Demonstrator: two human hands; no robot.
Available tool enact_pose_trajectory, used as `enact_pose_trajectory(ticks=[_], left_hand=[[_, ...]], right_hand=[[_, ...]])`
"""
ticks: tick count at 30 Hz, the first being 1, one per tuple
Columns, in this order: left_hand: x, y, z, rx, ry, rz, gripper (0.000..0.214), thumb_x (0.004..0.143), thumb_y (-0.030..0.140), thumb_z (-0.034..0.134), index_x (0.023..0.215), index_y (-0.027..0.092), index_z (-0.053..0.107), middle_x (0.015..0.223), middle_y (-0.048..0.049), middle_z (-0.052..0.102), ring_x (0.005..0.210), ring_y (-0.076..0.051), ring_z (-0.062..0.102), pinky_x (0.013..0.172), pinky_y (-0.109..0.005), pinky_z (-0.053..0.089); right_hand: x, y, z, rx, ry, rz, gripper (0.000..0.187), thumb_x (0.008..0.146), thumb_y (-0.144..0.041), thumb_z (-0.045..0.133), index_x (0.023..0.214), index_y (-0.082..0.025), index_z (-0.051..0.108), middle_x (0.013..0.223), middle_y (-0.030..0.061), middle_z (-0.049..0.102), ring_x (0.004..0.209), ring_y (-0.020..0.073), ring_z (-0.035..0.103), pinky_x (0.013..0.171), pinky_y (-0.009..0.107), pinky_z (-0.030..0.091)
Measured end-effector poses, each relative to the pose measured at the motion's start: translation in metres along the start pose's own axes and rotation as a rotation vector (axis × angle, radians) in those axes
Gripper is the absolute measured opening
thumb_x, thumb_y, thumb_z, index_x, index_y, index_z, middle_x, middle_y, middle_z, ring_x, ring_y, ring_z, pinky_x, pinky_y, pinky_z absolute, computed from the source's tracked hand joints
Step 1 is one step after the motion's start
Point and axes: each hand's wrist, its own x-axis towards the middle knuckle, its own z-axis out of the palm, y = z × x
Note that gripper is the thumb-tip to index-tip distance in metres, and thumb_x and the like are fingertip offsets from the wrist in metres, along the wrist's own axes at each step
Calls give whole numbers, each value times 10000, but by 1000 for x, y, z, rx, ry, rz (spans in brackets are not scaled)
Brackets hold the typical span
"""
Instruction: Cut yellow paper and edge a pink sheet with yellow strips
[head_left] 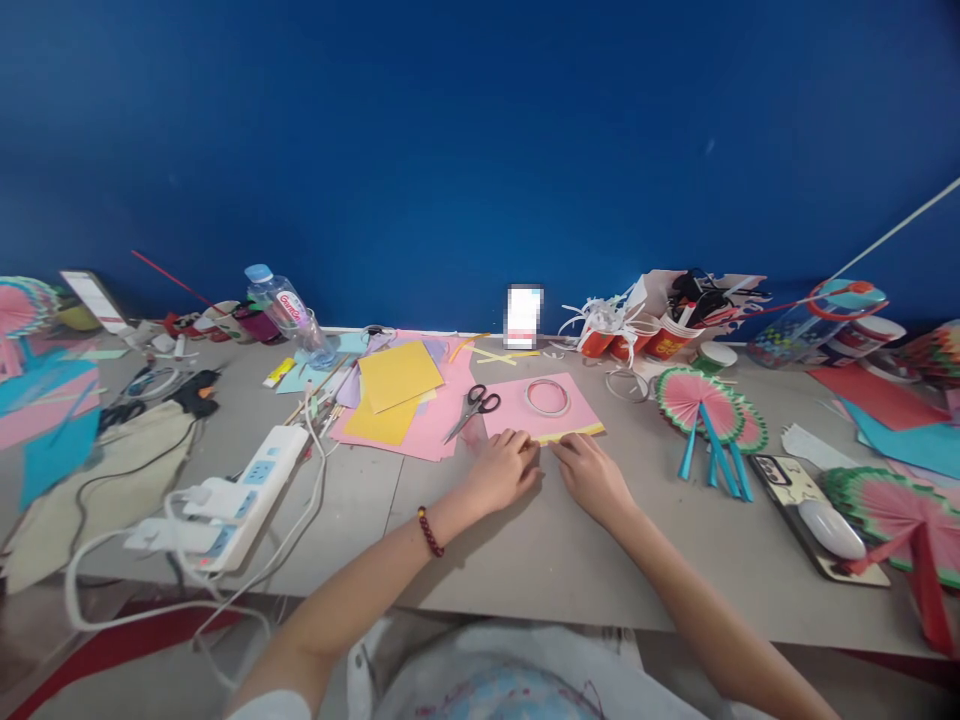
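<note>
A pink sheet of paper (510, 395) lies in front of me with a yellow paper strip (574, 434) along its near edge. My left hand (506, 468) has its fingers curled down on that edge, left of the middle. Close beside it, my right hand (592, 470) pinches the same edge, fingertips on the strip. The fingers partly cover the edge, so the exact grip is hidden. On the sheet rests a roll of clear tape (547, 398). Black-handled scissors (472, 410) lie at its left, overlapping a stack of pink paper (442, 437).
Yellow sheets (401, 376) top the stack. Leftward are a power strip (259, 490) with white cables and a tilted plastic bottle (289, 310). Rightward lie watermelon-coloured paper fans (697, 402), a phone (799, 510) bearing a white mouse (831, 529), and paper cups (671, 340) by the blue wall.
</note>
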Motion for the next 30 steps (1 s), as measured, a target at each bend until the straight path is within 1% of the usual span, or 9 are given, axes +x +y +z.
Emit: enact_pose_trajectory(ticks=[5,7,10,13,15,18,20,26,30], left_hand=[[-5,-19,-10,-140,-52,75,257,898,235,525,1148,193,567,1079,-61,587,1039,-188,543,859,-314,476],[-8,-25,-7,-163,-51,103,231,904,188,494,1114,200,591,1089,-58,601,1070,-178,549,885,-307,477],[-13,-32,3,-163,3,120,236,909,156,464,1087,204,612,1099,-61,614,1078,-176,559,907,-321,484],[-15,-35,10,-150,42,136,232,912,160,470,1092,203,611,1093,-61,621,1080,-173,559,896,-317,496],[-15,-36,12,-140,51,141,227,914,164,475,1095,205,605,1082,-56,624,1074,-166,558,879,-304,501],[-15,-37,13,-118,67,143,221,922,176,467,1091,205,606,1060,-54,628,1048,-169,564,888,-320,493],[-15,-37,13,-100,83,138,210,927,188,459,1064,196,618,1031,-57,632,1012,-175,572,883,-337,489],[-15,-36,10,-99,88,116,193,931,205,463,1037,185,622,993,-49,624,979,-166,561,859,-305,485],[-16,-35,8,-92,71,112,196,934,200,453,1046,185,613,1000,-51,614,983,-169,555,865,-303,475]], right_hand=[[3,2,0,84,35,51,349,802,-56,432,1023,-190,665,927,94,615,919,239,551,806,340,472],[6,5,-1,143,45,62,333,804,-60,424,996,-184,665,923,91,622,907,233,557,809,339,463],[11,10,-5,180,22,41,315,808,-63,426,985,-182,659,928,82,647,899,220,576,825,344,441],[16,11,-11,112,-34,-7,300,828,-76,440,1001,-182,661,945,86,667,925,228,584,850,363,417],[19,10,-13,97,-84,-84,295,849,-87,439,1015,-185,663,974,92,664,941,229,580,848,358,425],[25,6,-14,153,-145,-234,308,874,-97,436,1071,-195,653,1019,90,650,966,217,572,849,347,448],[29,5,-12,189,-151,-299,310,881,-108,447,1095,-206,650,1034,86,645,985,213,569,864,354,455],[39,8,-2,271,-125,-312,241,926,-226,465,1013,-222,690,988,88,647,950,207,573,853,362,476],[42,11,1,316,-122,-309,234,938,-238,464,973,-214,694,954,82,643,922,204,570,836,351,473]])
